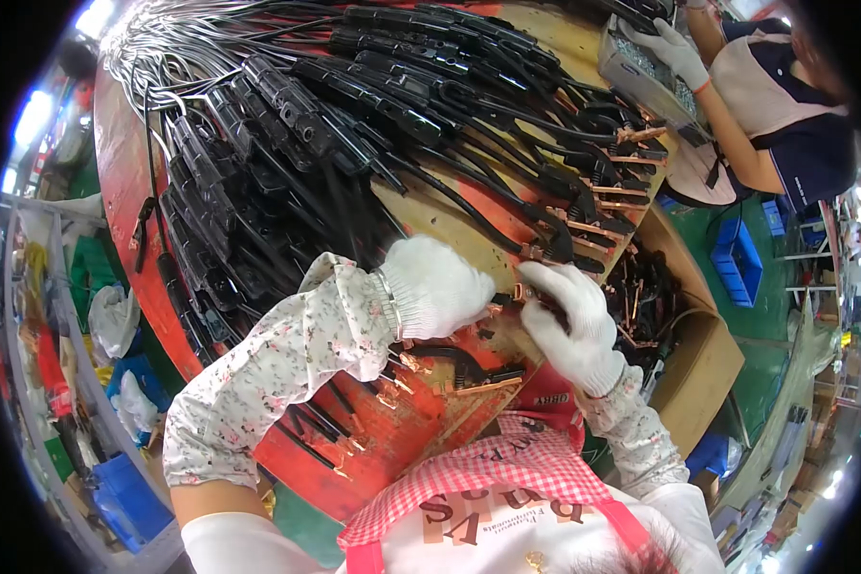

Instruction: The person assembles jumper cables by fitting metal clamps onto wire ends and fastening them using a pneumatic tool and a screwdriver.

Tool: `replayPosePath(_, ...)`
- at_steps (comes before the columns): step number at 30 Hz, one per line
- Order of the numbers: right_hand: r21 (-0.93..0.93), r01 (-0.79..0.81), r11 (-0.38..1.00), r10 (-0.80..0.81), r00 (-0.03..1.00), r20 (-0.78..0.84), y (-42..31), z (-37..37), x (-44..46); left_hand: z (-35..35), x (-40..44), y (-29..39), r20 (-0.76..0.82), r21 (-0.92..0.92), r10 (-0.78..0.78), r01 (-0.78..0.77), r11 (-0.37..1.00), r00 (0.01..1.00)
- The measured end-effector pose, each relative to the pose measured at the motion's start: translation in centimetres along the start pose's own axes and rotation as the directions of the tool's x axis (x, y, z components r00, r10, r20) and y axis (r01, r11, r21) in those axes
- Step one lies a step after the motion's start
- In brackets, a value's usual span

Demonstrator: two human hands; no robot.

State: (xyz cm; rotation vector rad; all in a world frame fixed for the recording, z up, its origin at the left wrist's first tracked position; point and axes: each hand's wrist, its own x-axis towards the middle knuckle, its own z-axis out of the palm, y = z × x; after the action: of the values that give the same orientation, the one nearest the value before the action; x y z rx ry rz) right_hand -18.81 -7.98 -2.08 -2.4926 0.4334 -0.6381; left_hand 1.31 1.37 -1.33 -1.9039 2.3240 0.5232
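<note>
Apron [507, 478] hangs nearest; left hand [435, 287] and right hand [576, 320] fingertips flank black piece [501, 299].

Wearer's two grips [437, 287] [579, 323], one co-worker [770, 88], dozens of cables [174, 40]

Glossy plastic casings [297, 120], coppery metal strips [488, 386], matt cloth gloves [435, 287], cardboard box [703, 368]

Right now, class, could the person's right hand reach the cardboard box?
Probably yes: the right hand is close to the open cardboard box with nothing visible between, though it seems occupied with a small coppery part.
</note>
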Motion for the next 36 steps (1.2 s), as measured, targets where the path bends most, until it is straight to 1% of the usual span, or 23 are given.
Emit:
replayPosePath(1, 0.115, -0.071, 0.991, 0.073, 0.997, -0.014, 0.2, 0.4, 0.1, 0.0, 0.0, 0.0, 0.007, 0.004, 0.005, -0.005, 1.000, 1.000)
replayPosePath(2, 0.174, -0.063, 0.983, 0.068, 0.997, -0.021, 0.6, 1.0, 0.2, -0.1, 0.0, 0.1, -0.007, 0.001, 0.005, -0.005, 1.000, 1.000)
replayPosePath(3, 0.176, -0.065, 0.982, 0.071, 0.997, -0.028, 0.6, 0.8, 0.2, -0.1, 0.0, 0.1, -0.023, -0.001, 0.005, -0.005, 1.000, 1.000)
replayPosePath(5, 0.063, 0.015, 0.998, -0.019, 0.997, 0.068, 0.5, 0.3, 0.5, 0.1, 0.0, -0.1, -0.023, 0.015, 0.014, -0.013, 1.000, 1.000)
replayPosePath(9, -0.071, 0.050, 0.996, -0.050, 0.999, 0.003, 0.3, 0.3, -0.4, 0.2, -0.1, -0.1, -0.067, 0.020, 0.038, -0.037, 0.999, 0.997)
replayPosePath(10, -0.027, 0.030, 0.999, -0.029, 1.000, 0.011, 0.3, 0.1, -0.5, -0.2, 0.0, 0.0, -0.065, 0.023, 0.042, -0.040, 0.999, 0.997)
replayPosePath(13, 0.065, -0.001, 0.998, -0.001, 0.999, 0.033, 1.1, -0.2, -0.5, -1.6, -0.1, 0.1, 0.076, -0.026, -0.008, 0.010, 1.000, 0.997)
replayPosePath(14, 0.152, -0.062, 0.986, 0.056, 0.998, 0.039, 1.1, -0.4, -0.4, -1.7, -0.4, -0.2, -0.034, -0.151, 0.032, -0.037, 0.988, 0.999)
replayPosePath(15, 0.155, -0.069, 0.985, 0.065, 0.997, 0.027, 1.0, -0.9, -0.6, -1.8, -0.7, -0.5, -0.145, -0.270, 0.059, -0.097, 0.958, 0.988)
replayPosePath(16, 0.416, -0.294, 0.861, 0.289, 0.954, 0.078, 0.8, -1.5, -1.1, -1.9, -0.8, -0.8, -0.240, -0.376, 0.056, -0.146, 0.915, 0.969)
replayPosePath(17, 0.627, -0.472, 0.619, 0.470, 0.863, 0.187, 0.9, -1.9, -1.6, -2.0, -0.9, -1.2, -0.232, -0.370, 0.067, -0.152, 0.917, 0.970)
replayPosePath(18, 0.699, -0.455, 0.552, 0.473, 0.861, 0.186, 1.3, -2.4, -2.1, -1.9, -0.9, -1.7, -0.312, -0.407, 0.046, -0.177, 0.896, 0.949)
replayPosePath(19, 0.588, -0.311, 0.747, 0.285, 0.948, 0.139, 2.6, -3.0, -1.8, -1.9, -0.8, -2.1, -0.387, -0.441, 0.023, -0.207, 0.873, 0.922)
replayPosePath(21, 0.782, -0.449, 0.433, 0.456, 0.857, 0.239, 2.0, -3.7, -1.4, -2.1, -0.5, -2.5, -0.422, -0.419, 0.046, -0.240, 0.876, 0.905)
replayPosePath(23, 0.735, -0.598, 0.319, 0.478, 0.771, 0.420, 1.9, -3.5, -0.2, -3.2, -0.6, -2.1, -0.359, -0.475, -0.049, -0.138, 0.869, 0.932)
replayPosePath(24, 0.682, -0.567, 0.462, 0.463, 0.810, 0.359, 1.4, -2.7, 0.9, -3.5, -0.7, -2.0, -0.337, -0.499, -0.082, -0.104, 0.860, 0.938)
replayPosePath(25, 0.698, -0.570, 0.433, 0.476, 0.802, 0.360, 0.9, -1.4, 1.7, -3.9, -0.7, -1.9, -0.325, -0.489, -0.063, -0.111, 0.865, 0.944)
replayPosePath(27, 0.387, -0.692, 0.610, 0.545, 0.721, 0.428, -1.0, -2.2, 3.9, -4.6, -0.9, -1.8, -0.190, -0.510, -0.103, -0.008, 0.860, 0.976)
replayPosePath(29, 0.513, -0.612, 0.602, 0.428, 0.790, 0.440, -0.7, -0.6, 4.4, -4.2, -0.8, -2.0, -0.205, -0.501, -0.073, -0.040, 0.864, 0.976)
replayPosePath(30, 0.572, -0.512, 0.640, 0.384, 0.859, 0.339, -0.5, 0.2, 4.0, -4.2, -0.8, -2.0, -0.173, -0.513, -0.074, -0.026, 0.858, 0.982)
replayPosePath(31, 0.579, -0.513, 0.634, 0.389, 0.858, 0.335, -0.5, 0.7, 3.5, -4.2, -0.7, -2.0, -0.144, -0.526, -0.077, -0.011, 0.851, 0.987)
replayPosePath(33, 0.633, -0.415, 0.654, 0.374, 0.904, 0.206, -0.5, 1.1, 2.2, -4.0, -0.4, -2.2, -0.163, -0.481, -0.016, -0.066, 0.874, 0.986)
replayPosePath(36, 0.588, -0.442, 0.677, 0.393, 0.893, 0.218, 0.1, 0.7, 0.3, -3.2, 0.2, -1.8, -0.250, -0.392, 0.057, -0.155, 0.907, 0.967)
